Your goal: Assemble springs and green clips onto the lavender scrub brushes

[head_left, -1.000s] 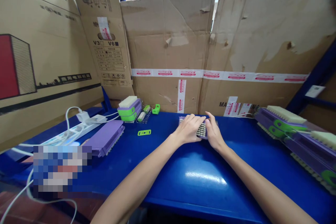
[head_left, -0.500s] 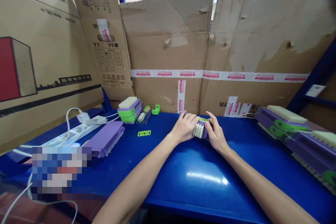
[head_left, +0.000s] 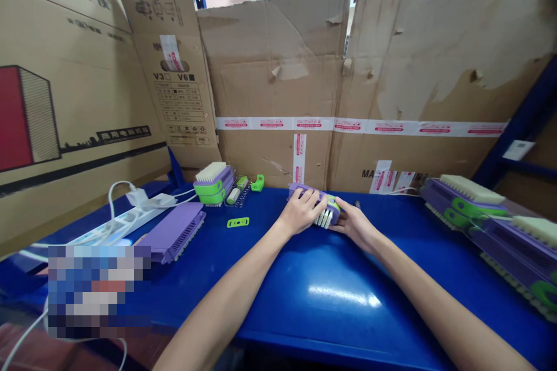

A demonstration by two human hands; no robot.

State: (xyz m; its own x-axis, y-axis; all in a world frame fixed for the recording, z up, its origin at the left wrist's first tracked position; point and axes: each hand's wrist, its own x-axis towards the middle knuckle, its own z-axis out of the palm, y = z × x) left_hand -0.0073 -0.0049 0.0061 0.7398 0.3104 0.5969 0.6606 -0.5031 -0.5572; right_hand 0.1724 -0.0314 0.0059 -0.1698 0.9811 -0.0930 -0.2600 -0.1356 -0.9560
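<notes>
A purple brush-like unit (head_left: 300,186) with a green end and pale bristles lies tilted on the blue table. My left hand (head_left: 302,208) is wrapped over its top, fingers closed round the body. At the green end, my right hand (head_left: 354,226) holds the unit between thumb and fingers; those fingers are partly hidden under the bristles. Just behind my right hand lies a small dark stick-like item (head_left: 357,204), too small to name. A flat green plate with holes (head_left: 238,222) rests on the table to the left.
At back left stand a purple-green brush unit (head_left: 213,188), small parts and screws (head_left: 243,191), and a green bracket (head_left: 258,183). Nearer lie a purple housing (head_left: 174,232) and a white power strip (head_left: 143,211) with cables. More brush units (head_left: 461,203) line the right. Cardboard (head_left: 278,87) walls the back.
The brush unit has turned so its green end and more purple body show. My right hand has moved from its top to round the end. The dark stick-like item is now visible.
</notes>
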